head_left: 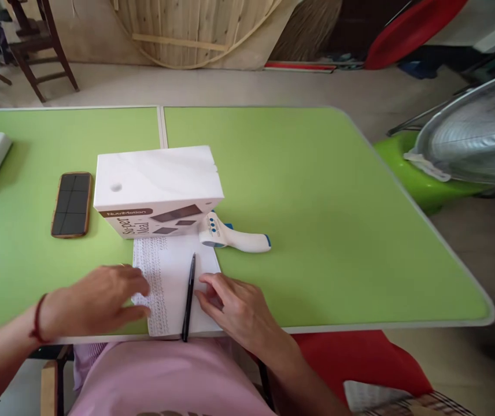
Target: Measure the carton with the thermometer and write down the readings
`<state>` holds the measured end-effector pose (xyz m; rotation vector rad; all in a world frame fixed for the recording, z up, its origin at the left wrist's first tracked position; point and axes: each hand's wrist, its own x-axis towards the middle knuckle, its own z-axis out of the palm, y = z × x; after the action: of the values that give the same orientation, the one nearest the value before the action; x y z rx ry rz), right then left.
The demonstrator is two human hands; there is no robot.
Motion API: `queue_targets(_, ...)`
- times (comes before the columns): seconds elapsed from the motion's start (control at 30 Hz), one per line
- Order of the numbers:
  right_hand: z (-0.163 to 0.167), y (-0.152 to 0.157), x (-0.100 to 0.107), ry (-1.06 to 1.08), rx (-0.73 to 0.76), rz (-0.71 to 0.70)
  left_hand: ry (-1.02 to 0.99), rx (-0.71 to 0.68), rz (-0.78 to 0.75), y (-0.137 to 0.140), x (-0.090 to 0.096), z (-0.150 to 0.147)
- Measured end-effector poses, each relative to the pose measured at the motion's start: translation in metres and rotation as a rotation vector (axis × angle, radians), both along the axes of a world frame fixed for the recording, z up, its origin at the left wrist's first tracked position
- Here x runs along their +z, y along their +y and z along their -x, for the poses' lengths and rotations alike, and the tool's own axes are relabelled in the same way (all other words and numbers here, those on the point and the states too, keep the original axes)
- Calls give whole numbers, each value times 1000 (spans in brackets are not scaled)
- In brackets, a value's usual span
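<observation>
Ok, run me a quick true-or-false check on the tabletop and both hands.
1. The black pen lies on the written-on sheet. True.
2. The right hand grips the pen. False: it is beside the pen, holding nothing.
3. The NutriMotion box is on the green table. True.
4. The infrared thermometer lies left of the box. False: it lies at the box's near right corner.
5. The left hand has a red bracelet at its wrist. True.

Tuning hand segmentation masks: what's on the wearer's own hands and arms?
No gloves; no sleeve shows on either forearm. A dark red cord-like bracelet circles the wrist of the left hand. A tiny yellowish glint by its fingers may be a ring, too small to tell. Nothing visible is worn on the right hand or wrist. No cables or markings seen.
</observation>
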<state>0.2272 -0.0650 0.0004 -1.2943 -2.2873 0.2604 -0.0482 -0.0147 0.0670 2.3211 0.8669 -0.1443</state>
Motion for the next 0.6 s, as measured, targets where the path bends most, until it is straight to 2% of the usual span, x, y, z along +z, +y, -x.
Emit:
queue_targets(0.1,5,-4,1,-13,68,8,159,288,-61,24,1,32)
queue_targets(0.13,8,-5,3,-22,104,26,133,397,-127,32,-3,38)
queue_targets(0.2,12,-10,7,-58,150,71,-56,540,-215,46,-12,40)
queue_targets(0.27,17,-13,8,-110,147,120,-230,596,-230,56,-23,32)
queue_targets(0.33,20,-14,7,-138,113,140,-327,606,-175,62,-32,20)
queue_targets(0.43,19,-10,0,-129,27,117,-532,760,-153,64,-43,9)
queue_targets(0.53,17,-1,-8,-99,-72,85,-643,881,-154,58,-47,9)
queue_targets(0.6,16,3,-12,-73,-111,59,-672,894,-144,52,-45,9)
